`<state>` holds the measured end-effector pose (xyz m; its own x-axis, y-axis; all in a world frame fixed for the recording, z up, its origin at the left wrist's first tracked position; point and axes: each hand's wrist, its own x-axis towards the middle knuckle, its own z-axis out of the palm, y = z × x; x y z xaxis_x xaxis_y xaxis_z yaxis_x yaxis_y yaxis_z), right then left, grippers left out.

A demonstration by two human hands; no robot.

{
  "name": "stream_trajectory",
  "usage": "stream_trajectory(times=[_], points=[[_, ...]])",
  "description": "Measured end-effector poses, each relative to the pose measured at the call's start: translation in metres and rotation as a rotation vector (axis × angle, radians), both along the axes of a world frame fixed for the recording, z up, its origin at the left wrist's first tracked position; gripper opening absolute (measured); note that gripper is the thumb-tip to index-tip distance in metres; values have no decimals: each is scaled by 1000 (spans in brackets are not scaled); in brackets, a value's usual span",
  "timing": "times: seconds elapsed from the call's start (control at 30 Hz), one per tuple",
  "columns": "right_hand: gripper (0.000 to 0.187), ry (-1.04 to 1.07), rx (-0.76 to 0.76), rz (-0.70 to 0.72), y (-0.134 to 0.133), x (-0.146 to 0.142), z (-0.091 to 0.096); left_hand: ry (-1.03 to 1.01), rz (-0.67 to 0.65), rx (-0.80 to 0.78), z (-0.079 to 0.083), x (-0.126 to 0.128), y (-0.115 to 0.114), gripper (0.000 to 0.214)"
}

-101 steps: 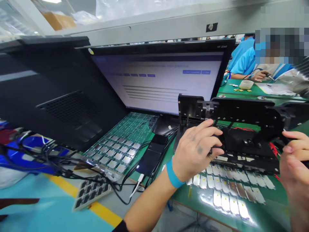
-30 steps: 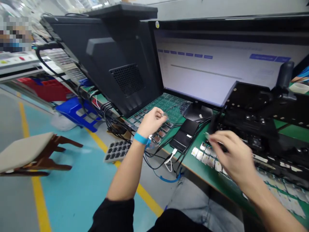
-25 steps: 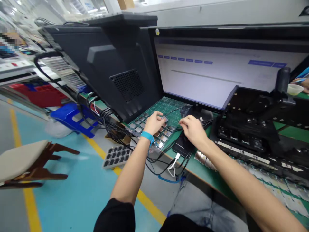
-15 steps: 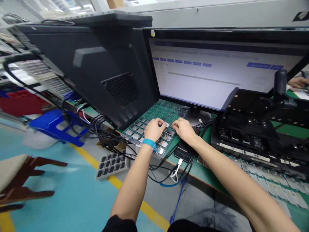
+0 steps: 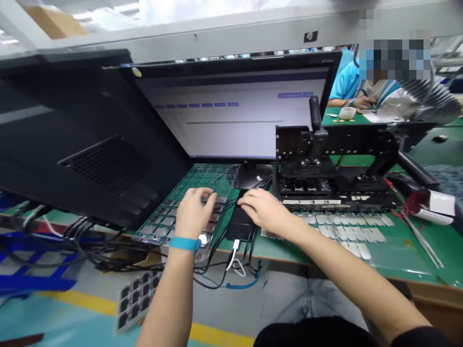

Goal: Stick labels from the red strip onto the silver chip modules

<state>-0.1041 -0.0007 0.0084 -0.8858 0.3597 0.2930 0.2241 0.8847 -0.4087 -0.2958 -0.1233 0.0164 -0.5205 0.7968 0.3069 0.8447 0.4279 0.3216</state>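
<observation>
- green desk (image 5: 298, 251);
- at its left, circuit-board panel (image 5: 200, 177);
- near the front edge, black device (image 5: 239, 230) and silvery pieces (image 5: 351, 233) in rows;
- farther back, black fixture (image 5: 306, 168);
- toward the back edge, monitor (image 5: 235, 118);
- at right, tweezers (image 5: 414, 227)

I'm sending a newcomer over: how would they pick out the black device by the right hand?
Find the lit monitor, then its stand. In front of that lies a flat black device, partly hidden by the right hand. Unlike the green board to its left, it has a white plug in its near end.
</observation>
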Motion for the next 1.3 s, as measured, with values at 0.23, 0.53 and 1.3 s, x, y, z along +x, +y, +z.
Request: stream_trajectory(times=[0.23,0.53,1.3], points=[[35,134,222,-669,45,131,-14,50,-365,48,-14,137,84,36],[32,219,133,-733,70,114,-14,16,-248,37,5,183,131,28],[20,34,-130,36,-23,-124,21,-340,451,-5,-27,-100,-16,37]])
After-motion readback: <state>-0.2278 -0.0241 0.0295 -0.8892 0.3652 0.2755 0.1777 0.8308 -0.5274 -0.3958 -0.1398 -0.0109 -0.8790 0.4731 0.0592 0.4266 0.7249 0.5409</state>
